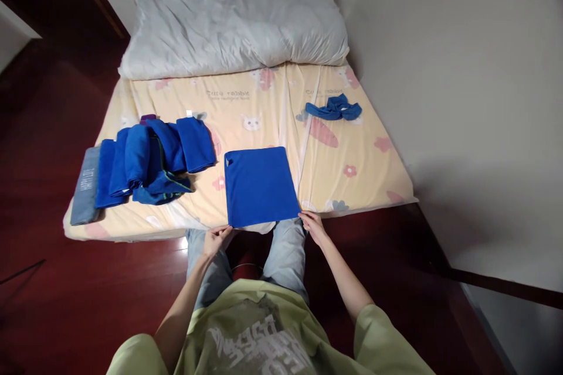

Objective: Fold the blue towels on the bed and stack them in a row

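Where cloth (260, 186) meets bed (352, 187) edge at frame centre: left hand (215, 239) and right hand (311, 224) pinching its near corners, cloth extending away toward pillow (237, 12).

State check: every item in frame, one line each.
blue cloth: spread flat at the bed's near edge, both near corners held.
left hand: pinching the near left corner.
right hand: pinching the near right corner.
blue towel pile: folded, heaped loosely.
grey towel: folded flat.
small blue cloth: crumpled.
pillow: rumpled.
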Demonstrator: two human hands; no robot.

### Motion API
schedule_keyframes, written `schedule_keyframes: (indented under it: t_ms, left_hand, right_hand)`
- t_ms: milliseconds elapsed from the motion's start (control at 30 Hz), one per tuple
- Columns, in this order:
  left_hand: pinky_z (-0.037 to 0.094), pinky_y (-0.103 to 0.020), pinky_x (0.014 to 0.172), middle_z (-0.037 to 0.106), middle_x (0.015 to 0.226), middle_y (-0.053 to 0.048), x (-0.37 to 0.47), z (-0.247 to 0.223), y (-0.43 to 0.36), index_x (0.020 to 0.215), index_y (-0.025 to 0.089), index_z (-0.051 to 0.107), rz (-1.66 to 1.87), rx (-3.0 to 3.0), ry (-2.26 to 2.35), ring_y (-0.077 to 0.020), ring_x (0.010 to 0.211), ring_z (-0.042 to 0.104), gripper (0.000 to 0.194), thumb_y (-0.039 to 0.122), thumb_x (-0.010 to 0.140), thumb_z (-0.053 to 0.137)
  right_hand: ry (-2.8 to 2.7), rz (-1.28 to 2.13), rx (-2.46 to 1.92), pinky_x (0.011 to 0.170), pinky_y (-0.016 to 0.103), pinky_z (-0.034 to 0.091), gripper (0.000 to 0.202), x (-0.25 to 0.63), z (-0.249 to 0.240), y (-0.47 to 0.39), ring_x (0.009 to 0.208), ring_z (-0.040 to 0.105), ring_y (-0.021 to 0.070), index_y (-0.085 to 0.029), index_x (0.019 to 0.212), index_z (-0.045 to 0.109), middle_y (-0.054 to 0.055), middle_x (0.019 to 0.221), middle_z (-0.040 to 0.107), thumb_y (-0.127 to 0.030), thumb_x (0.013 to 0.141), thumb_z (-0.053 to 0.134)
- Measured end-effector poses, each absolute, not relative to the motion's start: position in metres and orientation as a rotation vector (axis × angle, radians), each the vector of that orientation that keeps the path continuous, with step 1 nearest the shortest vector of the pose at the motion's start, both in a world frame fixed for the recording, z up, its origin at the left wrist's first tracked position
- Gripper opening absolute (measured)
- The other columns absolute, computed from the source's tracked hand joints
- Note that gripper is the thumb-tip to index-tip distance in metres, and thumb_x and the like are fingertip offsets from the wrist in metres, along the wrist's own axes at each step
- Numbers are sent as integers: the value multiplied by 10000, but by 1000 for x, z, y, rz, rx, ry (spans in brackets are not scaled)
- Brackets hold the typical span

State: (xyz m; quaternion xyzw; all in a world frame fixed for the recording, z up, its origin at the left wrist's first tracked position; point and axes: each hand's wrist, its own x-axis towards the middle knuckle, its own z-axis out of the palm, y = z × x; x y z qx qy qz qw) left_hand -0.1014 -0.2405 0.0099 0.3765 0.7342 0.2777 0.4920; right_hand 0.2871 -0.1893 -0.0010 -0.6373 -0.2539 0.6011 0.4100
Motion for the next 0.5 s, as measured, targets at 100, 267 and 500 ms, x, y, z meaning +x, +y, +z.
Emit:
schedule_keyframes:
  t_ms: [100, 267, 500]
  left_hand:
    - [433, -327, 644, 588, 598, -8, -105, 8, -245, 866, 272, 824, 689, 941, 1771, -204, 636, 516, 412, 626, 693, 704]
    - [405, -313, 612, 553, 559, -6, -109, 5, -247, 897, 256, 833, 663, 962, 1790, -203, 611, 498, 488, 669, 677, 696]
    - [476, -322, 675, 645, 655, -27, -108, 7, -254, 976, 242, 822, 605, 1000, 1843, -237, 703, 597, 440, 588, 759, 658]
  right_hand:
    - [-648, 1516, -1601, 449, 220, 170, 535, 288, -1, -189, 502, 299, 66, -160, 835, 731, -86, 531, 392, -515, 489, 930]
    - [-669, 1518, -1611, 451, 214, 165, 529, 288, 4, -189, 497, 304, 61, -154, 815, 726, -96, 525, 389, -509, 480, 928]
    - [-780, 1508, -1660, 448, 220, 244, 541, 290, 7, -191, 467, 360, 71, -146, 827, 727, -63, 534, 491, -556, 519, 901]
